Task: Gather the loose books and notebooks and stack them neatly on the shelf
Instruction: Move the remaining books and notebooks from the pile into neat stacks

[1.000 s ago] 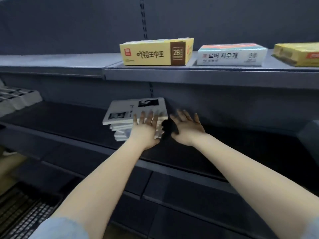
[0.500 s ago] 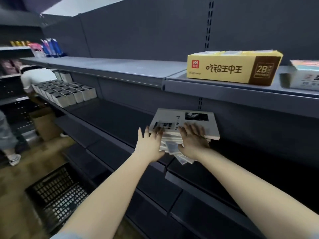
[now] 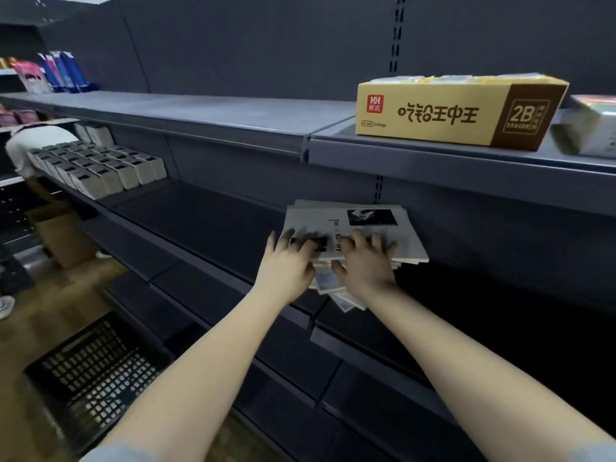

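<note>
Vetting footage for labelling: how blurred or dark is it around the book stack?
Head view: motion blur smears the left hand and right hand on the top book; its title reads only partly; the shelf right of it sinks into shadow.

Two bare forearms, light blue sleeve [image 3: 116, 456] edges near the elbows

Dark shelf [image 3: 206, 211] bears book stack [image 3: 370, 218], seemingly uneven.

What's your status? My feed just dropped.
Left hand, right hand flat on top book. Lower books skewed, corners at shelf front. Yellow box overhead, apart.
</note>
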A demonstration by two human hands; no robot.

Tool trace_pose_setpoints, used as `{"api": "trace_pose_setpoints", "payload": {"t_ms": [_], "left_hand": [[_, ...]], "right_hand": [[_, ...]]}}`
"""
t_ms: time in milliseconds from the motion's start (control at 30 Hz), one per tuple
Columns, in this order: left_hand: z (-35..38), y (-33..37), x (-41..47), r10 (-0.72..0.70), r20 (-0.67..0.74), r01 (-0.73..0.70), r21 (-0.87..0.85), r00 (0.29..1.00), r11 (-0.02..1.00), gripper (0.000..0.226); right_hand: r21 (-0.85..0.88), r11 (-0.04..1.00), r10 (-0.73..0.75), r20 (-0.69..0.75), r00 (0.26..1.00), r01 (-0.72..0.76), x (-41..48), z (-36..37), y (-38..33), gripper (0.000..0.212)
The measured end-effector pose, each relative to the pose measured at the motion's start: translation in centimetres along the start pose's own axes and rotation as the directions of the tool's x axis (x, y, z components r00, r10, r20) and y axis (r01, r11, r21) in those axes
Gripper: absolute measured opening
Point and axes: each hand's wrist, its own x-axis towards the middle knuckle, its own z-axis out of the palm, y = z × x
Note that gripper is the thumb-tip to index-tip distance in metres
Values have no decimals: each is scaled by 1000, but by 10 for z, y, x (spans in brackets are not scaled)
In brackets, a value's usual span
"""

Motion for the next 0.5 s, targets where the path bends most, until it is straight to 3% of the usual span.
{"api": "trace_pose_setpoints", "payload": {"t_ms": [133,300,400,500], "left_hand": [[-11,1,-1,30,-34,-34,-115,999,993,35],[-23,12,-14,86,89,-65,-218,992,974,51],[-30,20,-18,158,138,-108,-315,978,943,53],[-28,24,-21,175,183,-127,-246,967,961,53]], "right_hand": [[28,993,-115,-66,991,117,-5,-2,20,42],[166,957,-222,-111,969,239,-19,-10,51,40],[260,934,-233,-84,969,247,-31,-18,70,41],[220,953,-215,-1,977,210,-44,-26,84,50]]}}
